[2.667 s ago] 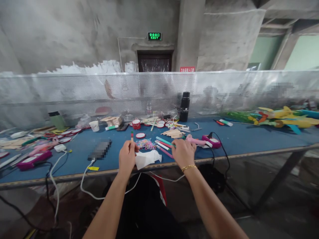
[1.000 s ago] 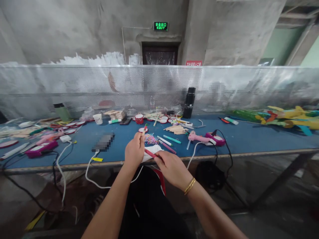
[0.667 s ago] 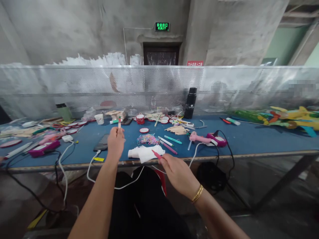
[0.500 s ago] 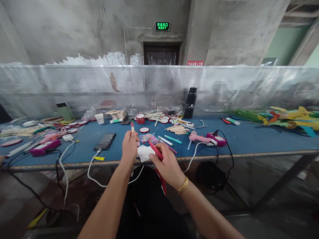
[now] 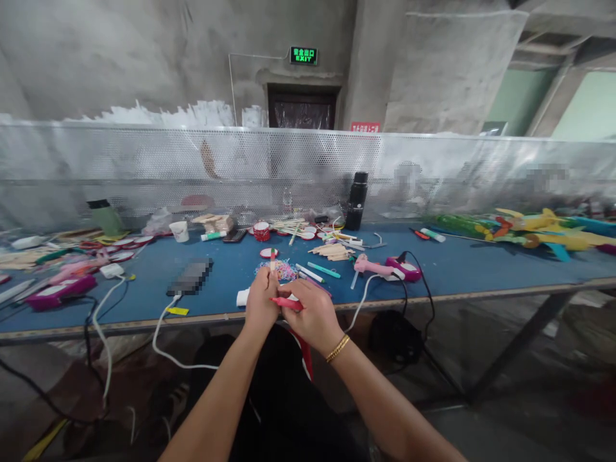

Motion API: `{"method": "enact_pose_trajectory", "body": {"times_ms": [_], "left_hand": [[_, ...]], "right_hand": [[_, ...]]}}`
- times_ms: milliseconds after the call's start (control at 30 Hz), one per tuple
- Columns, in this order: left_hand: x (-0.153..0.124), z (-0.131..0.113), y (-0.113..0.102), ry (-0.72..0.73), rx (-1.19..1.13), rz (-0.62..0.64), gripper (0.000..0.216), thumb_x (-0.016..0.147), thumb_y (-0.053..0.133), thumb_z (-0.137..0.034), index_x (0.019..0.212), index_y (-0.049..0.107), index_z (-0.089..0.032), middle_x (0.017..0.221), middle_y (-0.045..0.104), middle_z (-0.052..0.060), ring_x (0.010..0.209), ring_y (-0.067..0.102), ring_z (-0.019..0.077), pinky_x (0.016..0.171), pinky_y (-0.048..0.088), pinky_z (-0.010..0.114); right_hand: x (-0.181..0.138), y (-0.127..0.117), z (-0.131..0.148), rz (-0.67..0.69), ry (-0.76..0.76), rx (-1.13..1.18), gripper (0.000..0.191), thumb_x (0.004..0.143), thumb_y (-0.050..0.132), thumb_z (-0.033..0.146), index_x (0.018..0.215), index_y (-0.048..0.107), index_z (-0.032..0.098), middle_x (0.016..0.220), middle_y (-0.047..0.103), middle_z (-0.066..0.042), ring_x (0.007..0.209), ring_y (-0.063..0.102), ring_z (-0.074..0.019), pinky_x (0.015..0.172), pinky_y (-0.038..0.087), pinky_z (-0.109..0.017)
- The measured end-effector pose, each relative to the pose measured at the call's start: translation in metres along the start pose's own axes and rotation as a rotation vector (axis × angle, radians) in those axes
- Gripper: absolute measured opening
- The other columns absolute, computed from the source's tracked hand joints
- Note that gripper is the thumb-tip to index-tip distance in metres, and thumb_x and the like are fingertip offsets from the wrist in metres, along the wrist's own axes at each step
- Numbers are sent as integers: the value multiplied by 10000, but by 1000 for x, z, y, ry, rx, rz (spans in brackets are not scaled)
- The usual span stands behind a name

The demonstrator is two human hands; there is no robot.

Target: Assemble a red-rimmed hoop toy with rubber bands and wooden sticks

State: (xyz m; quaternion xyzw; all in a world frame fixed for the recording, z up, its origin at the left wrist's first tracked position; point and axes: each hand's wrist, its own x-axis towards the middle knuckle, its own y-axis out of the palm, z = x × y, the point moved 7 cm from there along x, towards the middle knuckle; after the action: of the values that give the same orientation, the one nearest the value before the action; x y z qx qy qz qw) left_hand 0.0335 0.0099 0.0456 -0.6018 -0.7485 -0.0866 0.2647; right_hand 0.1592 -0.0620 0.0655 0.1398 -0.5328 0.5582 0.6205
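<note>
My left hand (image 5: pixel 262 298) is closed on a flat wooden craft stick (image 5: pixel 273 262), which stands upright with green and red bands near its top. My right hand (image 5: pixel 310 311) grips a red marker (image 5: pixel 291 304), its tip pointing left against the left hand's fingers. Where the tip meets the stick is hidden by the fingers. Behind my left hand a white item (image 5: pixel 243 297) shows only in part at the table edge. Just beyond the hands lie a pile of colourful rubber bands (image 5: pixel 286 271), a teal marker (image 5: pixel 324 270) and a white marker (image 5: pixel 310 273).
Bare craft sticks (image 5: pixel 334 251) lie beyond the markers, with a pink glue gun (image 5: pixel 370 264) to their right. A phone (image 5: pixel 190 277) with a white cable is at left. Farther back stand a black bottle (image 5: pixel 357 202), a paper cup (image 5: pixel 179 231) and a red-rimmed roll (image 5: pixel 262 231).
My hands have come together, and the red marker has moved left and down to the left hand. The white item now shows left of that hand. The view has turned slightly right.
</note>
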Motion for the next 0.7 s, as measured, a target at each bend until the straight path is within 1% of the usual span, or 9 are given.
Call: {"method": "enact_pose_trajectory", "body": {"times_ms": [67, 100, 167, 200, 267, 367, 500, 600, 700], "left_hand": [[2, 1, 2, 5, 9, 34, 278, 942, 482, -392, 720, 508, -227, 595, 534, -39, 559, 491, 150, 580, 377, 275], [4, 3, 1, 1, 15, 38, 286, 956, 454, -400, 733, 511, -229, 604, 558, -34, 564, 516, 153, 588, 388, 278], [8, 10, -5, -13, 39, 23, 298, 970, 408, -412, 775, 541, -230, 667, 629, -13, 610, 583, 166, 610, 415, 285], [11, 13, -10, -18, 59, 1, 298, 966, 405, -415, 797, 566, -230, 718, 661, 1, 653, 612, 175, 624, 428, 289], [16, 20, -20, -14, 92, -44, 269, 929, 464, -417, 821, 621, -228, 785, 682, 23, 741, 631, 196, 658, 442, 299], [22, 26, -31, 16, 117, -90, 251, 869, 541, -427, 841, 689, -226, 841, 680, 44, 849, 615, 225, 738, 455, 322], [23, 25, -35, 47, 122, -111, 278, 851, 558, -450, 834, 720, -224, 873, 690, 52, 889, 604, 235, 819, 450, 346], [20, 23, -34, 52, 107, -90, 290, 855, 562, -452, 860, 737, -221, 872, 707, 53, 873, 616, 231, 827, 461, 347], [20, 21, -35, 56, 90, -77, 288, 838, 590, -455, 863, 750, -217, 881, 718, 59, 865, 626, 228, 826, 477, 343]], "right_hand": [[4, -6, -11, -3, 25, -36, 100, 880, 579, 194, 922, 664, 224, 900, 725, -32, 855, 658, -183, 787, 486, -274], [8, -11, -22, -3, 65, -79, 89, 899, 570, 228, 917, 657, 220, 893, 724, -30, 835, 657, -178, 778, 478, -268], [17, -25, -54, 9, 218, -250, 119, 929, 552, 280, 944, 649, 212, 891, 725, -29, 795, 651, -170, 751, 458, -262], [22, -32, -74, 39, 324, -370, 133, 930, 553, 289, 966, 651, 207, 898, 731, -34, 800, 656, -175, 742, 449, -263], [29, -42, -114, 192, 527, -595, 170, 935, 549, 281, 1041, 663, 211, 1006, 749, -55, 907, 674, -193, 761, 441, -265], [41, -49, -151, 287, 610, -664, 162, 903, 613, 271, 1011, 708, 198, 1063, 759, -95, 970, 685, -222, 772, 441, -276], [44, -36, -170, 356, 647, -686, 165, 873, 677, 313, 939, 753, 181, 1075, 764, -122, 1018, 690, -246, 802, 453, -291], [40, -27, -172, 376, 668, -690, 190, 838, 725, 320, 904, 767, 147, 1076, 761, -159, 1051, 687, -273, 836, 459, -309], [37, -32, -168, 350, 683, -673, 209, 842, 713, 310, 948, 765, 137, 1088, 755, -173, 1062, 685, -282, 864, 465, -322]]}}
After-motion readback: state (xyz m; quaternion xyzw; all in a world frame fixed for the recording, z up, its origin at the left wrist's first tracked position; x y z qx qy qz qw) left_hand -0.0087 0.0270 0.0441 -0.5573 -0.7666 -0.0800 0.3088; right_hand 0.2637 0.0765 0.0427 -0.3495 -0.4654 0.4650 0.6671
